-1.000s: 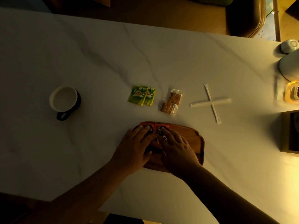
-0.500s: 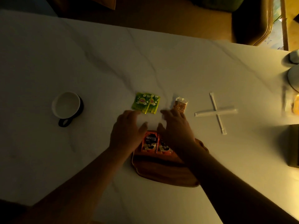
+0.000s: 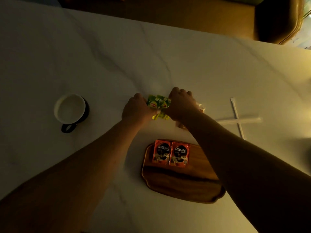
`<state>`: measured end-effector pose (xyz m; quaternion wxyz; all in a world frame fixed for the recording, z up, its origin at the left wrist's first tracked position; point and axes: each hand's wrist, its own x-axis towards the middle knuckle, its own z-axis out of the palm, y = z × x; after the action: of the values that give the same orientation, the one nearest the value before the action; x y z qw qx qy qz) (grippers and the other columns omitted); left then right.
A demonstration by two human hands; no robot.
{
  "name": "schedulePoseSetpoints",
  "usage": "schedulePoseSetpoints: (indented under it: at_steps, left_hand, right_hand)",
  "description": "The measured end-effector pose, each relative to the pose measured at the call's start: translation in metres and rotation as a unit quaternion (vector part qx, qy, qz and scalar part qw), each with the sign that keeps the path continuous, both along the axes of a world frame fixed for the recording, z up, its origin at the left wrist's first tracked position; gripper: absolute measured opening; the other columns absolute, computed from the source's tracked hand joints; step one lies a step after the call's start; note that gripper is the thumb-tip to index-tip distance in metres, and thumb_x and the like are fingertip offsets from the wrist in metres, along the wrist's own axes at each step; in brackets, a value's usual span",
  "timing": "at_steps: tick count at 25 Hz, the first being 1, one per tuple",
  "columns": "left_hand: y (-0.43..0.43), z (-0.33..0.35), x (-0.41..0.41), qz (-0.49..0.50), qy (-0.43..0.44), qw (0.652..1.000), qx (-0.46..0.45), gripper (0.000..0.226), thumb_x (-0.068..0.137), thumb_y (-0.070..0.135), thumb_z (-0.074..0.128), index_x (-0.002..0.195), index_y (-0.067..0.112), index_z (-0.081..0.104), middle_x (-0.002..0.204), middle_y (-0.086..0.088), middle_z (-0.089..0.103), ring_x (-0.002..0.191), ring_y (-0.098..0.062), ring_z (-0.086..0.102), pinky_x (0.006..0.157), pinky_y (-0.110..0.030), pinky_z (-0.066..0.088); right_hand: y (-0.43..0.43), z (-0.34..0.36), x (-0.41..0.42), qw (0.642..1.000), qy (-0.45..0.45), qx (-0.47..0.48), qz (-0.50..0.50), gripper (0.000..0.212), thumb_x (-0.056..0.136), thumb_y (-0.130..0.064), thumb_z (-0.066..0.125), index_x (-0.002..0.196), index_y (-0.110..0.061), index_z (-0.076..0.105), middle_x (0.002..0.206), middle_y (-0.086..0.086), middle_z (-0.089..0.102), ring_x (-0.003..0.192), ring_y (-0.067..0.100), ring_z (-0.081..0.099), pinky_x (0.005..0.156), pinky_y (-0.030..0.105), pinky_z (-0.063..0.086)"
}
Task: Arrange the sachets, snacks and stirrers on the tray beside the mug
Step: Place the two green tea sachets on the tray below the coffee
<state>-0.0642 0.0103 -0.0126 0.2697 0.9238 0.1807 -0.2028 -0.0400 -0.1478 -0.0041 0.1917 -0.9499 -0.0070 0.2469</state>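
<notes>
Two red coffee sachets [image 3: 170, 153] lie side by side at the far left end of the wooden tray [image 3: 181, 185]. Beyond the tray, two green tea sachets [image 3: 156, 103] sit on the white table. My left hand [image 3: 137, 109] curls on their left edge and my right hand [image 3: 180, 103] on their right edge, both gripping them. The snack packets [image 3: 201, 107] are mostly hidden behind my right wrist. Two white wrapped stirrers [image 3: 239, 118] lie crossed to the right. A white mug [image 3: 70, 110] with a dark handle stands at the left.
The marble-patterned table [image 3: 101, 56] stretches far and left. A brown upholstered chair [image 3: 277, 21] stands past the far right edge. A dark shape shows at the right border.
Both hands left the red sachets on the tray and moved away from me to the green tea sachets, closing on them. The camera has shifted closer and lower.
</notes>
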Motion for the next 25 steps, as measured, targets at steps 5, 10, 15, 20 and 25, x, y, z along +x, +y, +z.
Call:
schedulePoseSetpoints:
  at_steps: [5, 10, 15, 20, 25]
  left_hand:
    - [0.001, 0.022, -0.037, -0.007, -0.050, 0.992, -0.114, 0.028, 0.092, 0.036, 0.062, 0.113, 0.017, 0.062, 0.096, 0.002, 0.060, 0.085, -0.016, 0.055, 0.067, -0.026, 0.036]
    - [0.012, 0.037, -0.137, 0.013, 0.024, 0.980, -0.196, 0.019, 0.082, 0.044, 0.067, 0.087, 0.026, 0.072, 0.076, 0.007, 0.072, 0.069, -0.003, 0.067, 0.059, -0.022, 0.051]
    - [0.011, 0.025, -0.205, 0.028, 0.088, 0.971, -0.219, 0.016, 0.080, 0.040, 0.079, 0.082, 0.027, 0.070, 0.072, 0.006, 0.074, 0.062, -0.010, 0.072, 0.060, -0.041, 0.062]
    - [-0.001, 0.010, -0.217, -0.076, 0.042, 0.995, -0.050, 0.042, 0.074, 0.066, 0.072, 0.070, 0.027, 0.055, 0.062, 0.006, 0.062, 0.055, -0.009, 0.061, 0.049, -0.032, 0.047]
    - [0.005, 0.011, -0.227, -0.159, -0.063, 0.982, 0.074, 0.044, 0.080, 0.072, 0.058, 0.075, 0.029, 0.049, 0.069, 0.009, 0.054, 0.058, -0.011, 0.053, 0.047, -0.026, 0.038]
  right_hand:
    - [-0.020, 0.028, -0.033, 0.972, -0.016, 0.179, -0.150, 0.009, 0.093, -0.018, 0.065, 0.098, -0.024, 0.059, 0.086, -0.009, 0.057, 0.072, 0.007, 0.060, 0.043, 0.016, 0.043]
    - [-0.073, 0.053, -0.135, 0.940, 0.038, 0.253, -0.224, 0.005, 0.094, -0.021, 0.068, 0.097, -0.023, 0.069, 0.087, -0.003, 0.071, 0.063, -0.002, 0.066, 0.047, 0.011, 0.045]
    - [-0.088, 0.034, -0.215, 0.932, 0.167, 0.200, -0.250, 0.008, 0.096, -0.016, 0.067, 0.095, -0.024, 0.070, 0.093, 0.001, 0.075, 0.076, 0.011, 0.073, 0.060, 0.023, 0.057]
    - [-0.075, 0.009, -0.240, 0.953, 0.154, 0.171, -0.198, 0.013, 0.096, -0.021, 0.067, 0.106, -0.030, 0.068, 0.085, -0.016, 0.065, 0.071, 0.003, 0.068, 0.047, 0.012, 0.051]
    - [-0.079, 0.016, -0.253, 0.994, 0.011, 0.042, -0.101, 0.025, 0.090, -0.045, 0.069, 0.113, -0.035, 0.063, 0.092, -0.014, 0.069, 0.072, 0.002, 0.065, 0.052, 0.018, 0.052]
